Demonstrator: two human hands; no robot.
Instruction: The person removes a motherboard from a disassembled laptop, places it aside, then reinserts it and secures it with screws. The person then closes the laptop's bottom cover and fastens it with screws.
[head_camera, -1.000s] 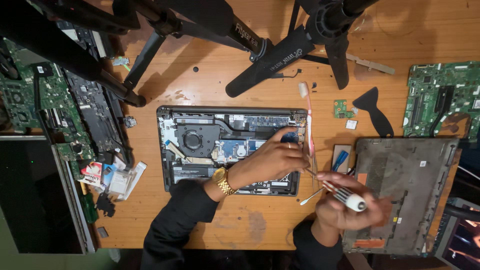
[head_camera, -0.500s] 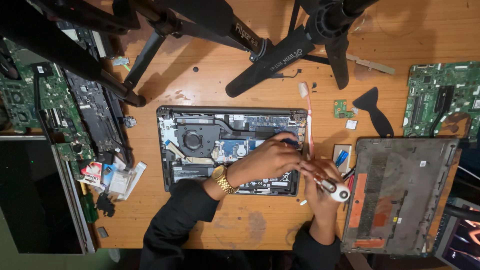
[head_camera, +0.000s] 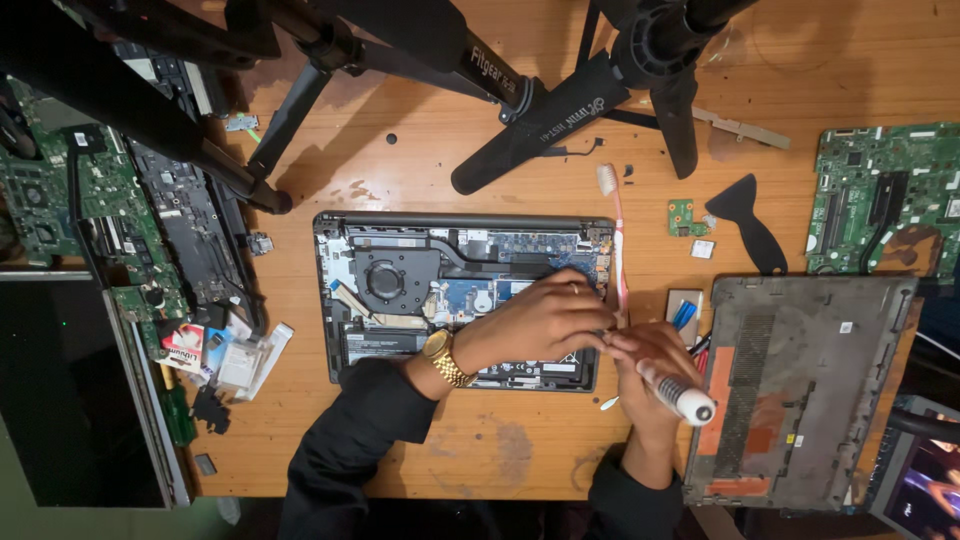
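Wooden worktop (head_camera: 480, 150) carries our opened laptop (head_camera: 460, 295); at its right edge our right hand (head_camera: 655, 375) has its grip clamped on a screwdriver (head_camera: 680, 393), left hand (head_camera: 540, 322) fingers pinched at its tip, beside a toothbrush (head_camera: 615, 230).

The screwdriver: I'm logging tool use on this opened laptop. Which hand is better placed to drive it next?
The right hand: its grip is already around the white-handled screwdriver at the opened laptop's right edge. The left hand lies across the laptop and only meets the tool near its tip, so it likely just steadies.
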